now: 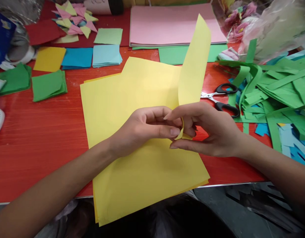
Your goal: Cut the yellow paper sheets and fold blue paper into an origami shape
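Observation:
A strip of yellow paper [195, 62] rises from between my two hands, its long end standing up and curving to the right. My left hand [147, 127] pinches the strip's lower end between thumb and fingers. From the other side my right hand [207, 129] curls around the same end, index finger on top and thumb below. Under both hands lie sheets of yellow paper [142, 185], stacked slightly out of line and reaching past the table's front edge. Black-handled scissors [220, 96] rest just beyond my right hand, their blades partly hidden by the strip.
Green paper strips [278, 89] heap up on the right over blue scraps [296, 148]. Pink sheets [172, 24] lie at the back. Small blue squares [77, 58], yellow squares [49, 59] and green squares [48, 86] sit left on the red table [38, 142], below a folded-paper star [76, 19].

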`<act>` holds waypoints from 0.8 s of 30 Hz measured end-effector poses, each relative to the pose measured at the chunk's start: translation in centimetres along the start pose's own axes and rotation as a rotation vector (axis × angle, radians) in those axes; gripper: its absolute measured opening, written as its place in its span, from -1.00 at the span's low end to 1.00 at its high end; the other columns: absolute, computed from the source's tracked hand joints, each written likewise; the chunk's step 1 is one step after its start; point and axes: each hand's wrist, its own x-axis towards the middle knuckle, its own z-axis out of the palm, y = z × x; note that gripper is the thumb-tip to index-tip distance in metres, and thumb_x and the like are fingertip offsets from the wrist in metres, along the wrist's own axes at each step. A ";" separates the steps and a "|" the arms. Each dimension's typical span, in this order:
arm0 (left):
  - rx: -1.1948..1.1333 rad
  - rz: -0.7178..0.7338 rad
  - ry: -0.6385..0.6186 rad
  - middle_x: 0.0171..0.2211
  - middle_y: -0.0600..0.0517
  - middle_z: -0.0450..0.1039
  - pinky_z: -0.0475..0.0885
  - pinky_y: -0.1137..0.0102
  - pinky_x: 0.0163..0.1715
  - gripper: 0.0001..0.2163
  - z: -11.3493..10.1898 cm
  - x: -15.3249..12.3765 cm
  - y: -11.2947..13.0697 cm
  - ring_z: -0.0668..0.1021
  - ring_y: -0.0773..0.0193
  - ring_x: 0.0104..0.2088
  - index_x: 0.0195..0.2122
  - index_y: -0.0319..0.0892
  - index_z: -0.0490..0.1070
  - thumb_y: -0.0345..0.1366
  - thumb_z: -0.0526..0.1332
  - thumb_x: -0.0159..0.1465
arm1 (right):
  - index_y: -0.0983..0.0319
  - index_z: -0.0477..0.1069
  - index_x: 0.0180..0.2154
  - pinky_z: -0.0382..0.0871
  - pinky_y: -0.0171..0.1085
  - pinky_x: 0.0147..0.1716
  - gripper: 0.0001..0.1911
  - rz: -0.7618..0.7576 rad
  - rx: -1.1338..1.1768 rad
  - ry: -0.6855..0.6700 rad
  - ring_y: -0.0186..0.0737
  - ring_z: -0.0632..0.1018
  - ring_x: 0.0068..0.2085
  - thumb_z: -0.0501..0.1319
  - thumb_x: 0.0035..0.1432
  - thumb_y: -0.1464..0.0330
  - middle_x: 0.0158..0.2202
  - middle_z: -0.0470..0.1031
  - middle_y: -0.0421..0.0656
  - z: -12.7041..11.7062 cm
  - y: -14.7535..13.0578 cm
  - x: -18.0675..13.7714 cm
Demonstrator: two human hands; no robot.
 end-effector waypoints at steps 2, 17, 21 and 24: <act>-0.005 0.000 -0.002 -0.41 0.04 0.47 0.44 0.43 -0.36 -0.91 0.0 0.0 0.0 0.52 0.32 -0.36 -0.37 -0.23 0.48 -0.35 0.34 0.11 | 0.15 0.19 0.00 0.17 -0.41 -0.65 -0.62 0.001 0.000 -0.002 -0.45 0.20 -0.59 0.24 0.18 0.29 -0.54 0.11 -0.35 0.0 0.0 0.0; -0.029 0.003 -0.007 -0.39 0.04 0.48 0.45 0.46 -0.35 -0.92 0.0 -0.1 -0.1 0.53 0.33 -0.34 -0.37 -0.22 0.48 -0.39 0.34 0.11 | 0.16 0.20 -0.01 0.18 -0.41 -0.63 -0.62 -0.012 0.008 -0.001 -0.46 0.20 -0.57 0.24 0.17 0.33 -0.51 0.14 -0.34 -0.1 0.0 -0.1; -0.044 0.015 -0.016 -0.42 0.06 0.47 0.44 0.50 -0.38 -0.93 0.0 0.0 -0.1 0.52 0.38 -0.37 -0.37 -0.23 0.48 -0.42 0.33 0.11 | 0.17 0.19 0.00 0.19 -0.42 -0.62 -0.61 -0.004 -0.003 -0.005 -0.46 0.21 -0.57 0.24 0.18 0.31 -0.51 0.14 -0.34 -0.1 0.0 -0.1; -0.050 0.016 -0.022 -0.42 0.07 0.47 0.44 0.52 -0.38 -0.94 0.0 0.0 -0.1 0.52 0.39 -0.37 -0.38 -0.24 0.48 -0.44 0.33 0.11 | 0.19 0.19 0.00 0.19 -0.43 -0.61 -0.62 -0.010 -0.003 -0.003 -0.46 0.20 -0.56 0.24 0.18 0.31 -0.51 0.13 -0.34 -0.1 0.0 -0.2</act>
